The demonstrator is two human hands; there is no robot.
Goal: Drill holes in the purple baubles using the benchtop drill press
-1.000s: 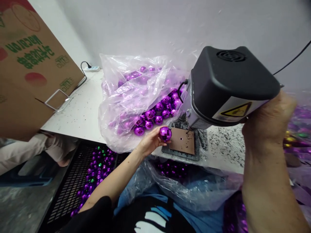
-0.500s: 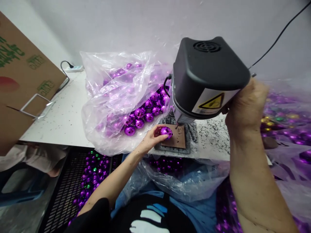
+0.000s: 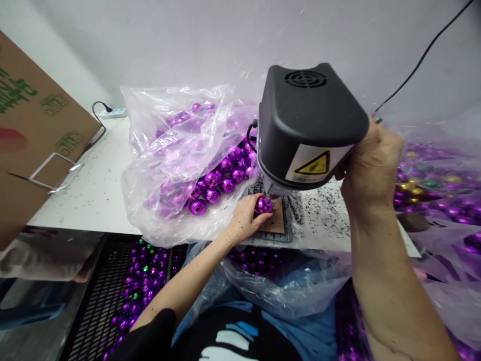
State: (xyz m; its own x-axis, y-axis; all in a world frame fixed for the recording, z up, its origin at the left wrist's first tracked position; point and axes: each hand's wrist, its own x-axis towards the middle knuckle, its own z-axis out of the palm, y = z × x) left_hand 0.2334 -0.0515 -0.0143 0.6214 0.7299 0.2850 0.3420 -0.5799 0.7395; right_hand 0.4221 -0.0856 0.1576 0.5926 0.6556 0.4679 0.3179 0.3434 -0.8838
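Observation:
My left hand is closed around a purple mirrored ball, thumb in front and fingers behind. It holds the ball over a brown board on the machine's base, right beneath the head of a black bench drill press. The drill's tip is mostly hidden by the ball and the housing. At the right side of the head, my right hand is wrapped round the press's handle, of which only a small end shows.
A clear plastic bag of purple balls lies left of the press. Black shavings litter the white table. A cardboard box stands at left, a black crate of balls below, and more bagged balls at right.
My left hand has brought the ball slightly right, under the drill head. The view has shifted a little, and my right hand stays on the handle.

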